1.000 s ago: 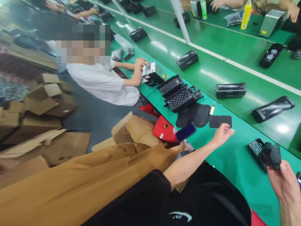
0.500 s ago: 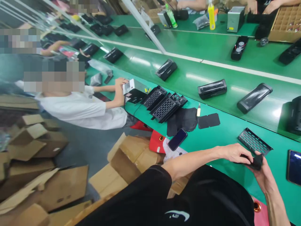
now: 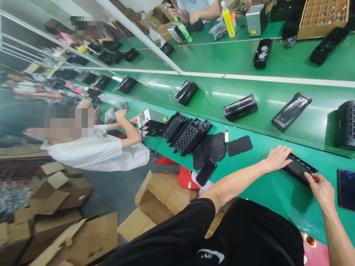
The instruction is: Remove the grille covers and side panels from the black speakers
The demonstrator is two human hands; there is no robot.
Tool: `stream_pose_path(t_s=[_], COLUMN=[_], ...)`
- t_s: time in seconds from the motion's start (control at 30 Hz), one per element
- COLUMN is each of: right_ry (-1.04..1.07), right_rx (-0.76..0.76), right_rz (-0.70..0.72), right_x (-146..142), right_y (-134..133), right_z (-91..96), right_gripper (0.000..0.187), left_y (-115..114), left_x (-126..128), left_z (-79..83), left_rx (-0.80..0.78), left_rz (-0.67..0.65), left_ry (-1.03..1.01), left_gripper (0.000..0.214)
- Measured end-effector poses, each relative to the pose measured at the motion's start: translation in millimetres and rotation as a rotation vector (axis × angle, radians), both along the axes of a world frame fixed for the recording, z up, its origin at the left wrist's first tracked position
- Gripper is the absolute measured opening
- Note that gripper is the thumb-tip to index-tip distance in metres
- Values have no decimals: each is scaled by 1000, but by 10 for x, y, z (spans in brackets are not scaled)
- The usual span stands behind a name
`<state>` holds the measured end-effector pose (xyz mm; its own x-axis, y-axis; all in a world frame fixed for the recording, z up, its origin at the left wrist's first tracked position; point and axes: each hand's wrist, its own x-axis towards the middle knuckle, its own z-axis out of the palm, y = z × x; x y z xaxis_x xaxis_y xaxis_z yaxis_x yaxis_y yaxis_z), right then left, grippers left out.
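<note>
Over the feed I see a long green bench (image 3: 271,188) running away to the upper left, with a white stripe (image 3: 249,77) along it and pale streaks of reflected light (image 3: 233,95) on its glossy surface. I make out 1 white post (image 3: 141,36) slanting across the view, with a blurred far end of the room beyond it. Below, I have a dull gray floor (image 3: 108,188), partly covered by open and flattened cardboard boxes (image 3: 66,201).
</note>
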<state>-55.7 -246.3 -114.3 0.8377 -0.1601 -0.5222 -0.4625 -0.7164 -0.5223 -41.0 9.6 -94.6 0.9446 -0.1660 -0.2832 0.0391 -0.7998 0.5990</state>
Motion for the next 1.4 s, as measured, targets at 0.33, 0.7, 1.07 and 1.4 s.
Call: stream_pose_path(t_s=[0.33, 0.7, 1.07, 1.4], right_ry=[-122, 46, 9, -39], right_rx=[-15, 652, 698, 699], right_rz=[25, -343, -462, -414], right_x=[112, -110, -439, -466], right_y=[100, 230, 426, 509], right_z=[77, 807, 1259, 1350], right_gripper=[52, 67, 55, 50], left_y=[250, 517, 602, 599], left_x=[-8, -519, -843, -920], left_z=[-250, 482, 909, 898], left_rx=[-128, -1096, -1182, -1246], left_rz=[218, 524, 593, 672], left_ry=[81, 420, 253, 234], left_gripper=[17, 59, 56, 56])
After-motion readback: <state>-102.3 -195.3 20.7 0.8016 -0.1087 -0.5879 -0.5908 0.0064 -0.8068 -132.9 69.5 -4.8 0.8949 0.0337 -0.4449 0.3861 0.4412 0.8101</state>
